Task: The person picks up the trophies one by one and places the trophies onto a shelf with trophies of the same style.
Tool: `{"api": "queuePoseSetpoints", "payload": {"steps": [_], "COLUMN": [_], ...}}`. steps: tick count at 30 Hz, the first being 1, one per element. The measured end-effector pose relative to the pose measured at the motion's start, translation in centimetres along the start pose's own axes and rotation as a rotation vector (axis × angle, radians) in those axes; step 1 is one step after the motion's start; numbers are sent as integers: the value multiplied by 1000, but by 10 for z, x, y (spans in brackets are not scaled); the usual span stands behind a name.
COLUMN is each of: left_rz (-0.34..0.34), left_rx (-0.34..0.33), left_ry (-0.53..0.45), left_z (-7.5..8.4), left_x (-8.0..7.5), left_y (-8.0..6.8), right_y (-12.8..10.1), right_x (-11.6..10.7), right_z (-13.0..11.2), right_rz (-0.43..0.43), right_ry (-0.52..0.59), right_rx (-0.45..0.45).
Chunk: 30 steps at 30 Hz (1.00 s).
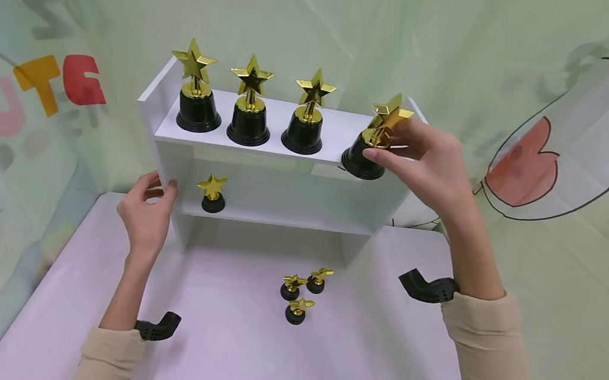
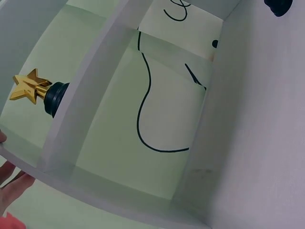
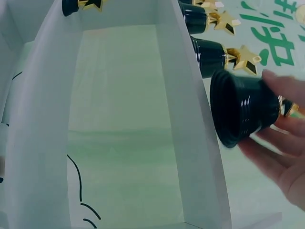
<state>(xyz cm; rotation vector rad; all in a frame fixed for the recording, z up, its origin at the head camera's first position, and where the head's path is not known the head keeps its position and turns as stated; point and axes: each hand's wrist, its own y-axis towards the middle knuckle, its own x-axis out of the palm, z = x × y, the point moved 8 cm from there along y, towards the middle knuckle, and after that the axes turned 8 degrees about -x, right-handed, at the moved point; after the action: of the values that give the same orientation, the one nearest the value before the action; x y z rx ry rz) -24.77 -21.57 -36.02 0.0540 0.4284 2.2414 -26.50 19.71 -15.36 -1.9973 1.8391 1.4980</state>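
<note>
L hand [image 1: 144, 213] curled round the left upright of the white shelf [image 1: 281, 146], gripping it. Top board: 3 star trophies [image 1: 250, 111] upright in a row, gold star on black bell base. R hand [image 1: 425, 161] pinches a 4th trophy [image 1: 375, 139] at its gold stem, fingers closed on it; tilted, base at the top board's right front edge. Small trophy [image 1: 213, 193] on the lower board; 3 small ones [image 1: 301, 294] on the table [image 1: 227, 351].

Right hand [image 1: 429, 164] on tilted star trophy [image 1: 374, 139] at white shelf [image 1: 266, 136] edge.
</note>
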Motion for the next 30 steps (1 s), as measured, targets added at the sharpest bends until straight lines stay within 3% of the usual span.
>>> {"api": "queuePoseSetpoints", "payload": {"steps": [5,10,22,30], "left_rz": [9,5,5,-1], "left_rx": [-3,-3,1,5], "left_ry": [-2,2,6,13], "left_z": [0,-1,-1,-2], "left_x": [-1,0,0,0], "left_y": [1,1,0,0], "right_y": [11,17,28,24], "right_x": [2,5,17,22], "right_z": [12,21,28,28], "right_rz": [-47,-79,-111,-57], "right_ry": [-36,-22,3,8], "right_rx": [125,187,195,186]}}
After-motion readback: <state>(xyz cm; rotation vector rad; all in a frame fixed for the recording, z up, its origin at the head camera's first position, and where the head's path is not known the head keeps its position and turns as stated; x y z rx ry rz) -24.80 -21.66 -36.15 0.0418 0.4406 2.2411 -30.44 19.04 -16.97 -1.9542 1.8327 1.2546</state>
